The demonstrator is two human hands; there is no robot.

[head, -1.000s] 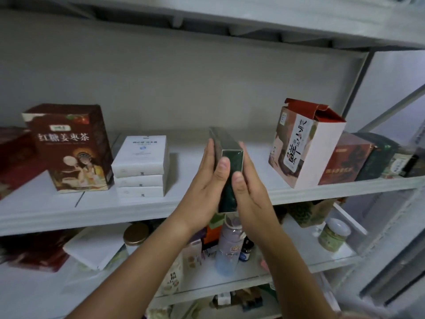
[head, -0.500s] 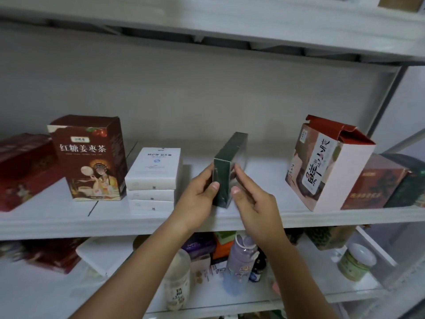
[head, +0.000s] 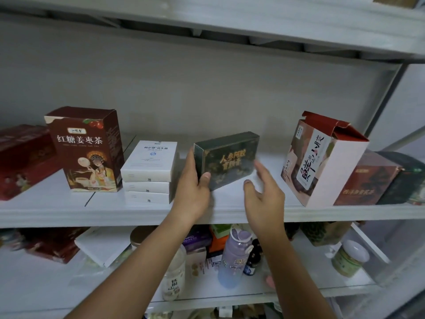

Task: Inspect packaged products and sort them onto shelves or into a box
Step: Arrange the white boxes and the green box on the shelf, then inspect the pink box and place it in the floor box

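A dark green box with gold lettering [head: 230,161] stands on the white middle shelf [head: 230,210], its front face turned toward me. My left hand [head: 194,192] grips the box's left end, thumb on the front and fingers behind. My right hand [head: 264,194] hovers just right of the box with fingers spread and relaxed, holding nothing.
Left of the green box sits a stack of three white boxes [head: 149,171], then a tall brown-red tea box [head: 87,150] and a red box [head: 23,160]. A white and red carton [head: 322,160] and dark boxes [head: 368,180] stand to the right. Bottles and jars crowd the lower shelf [head: 234,254].
The green box went from being held edge-on in the air by both hands to standing on the shelf, face forward. My right hand has let go and moved right.
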